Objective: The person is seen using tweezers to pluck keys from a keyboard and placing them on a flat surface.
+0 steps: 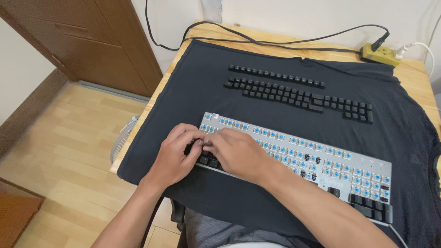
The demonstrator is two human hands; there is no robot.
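Note:
A silver mechanical keyboard [321,160] with exposed blue switches lies on a black cloth [206,92]. Most of its keycaps are off; a few black ones stay at its left and right ends. My left hand [177,154] and my right hand [236,154] meet over the keyboard's left end, fingers pinched together on a black keycap [203,160] area there. Whether a tool is held is hidden by my fingers. Removed black keycaps [294,94] lie in rows farther back on the cloth.
The cloth covers a wooden table [413,73] against a white wall. A yellow power strip [379,54] with black and white cables sits at the back right. A white fan [121,140] stands on the wooden floor left of the table, near a brown door [92,36].

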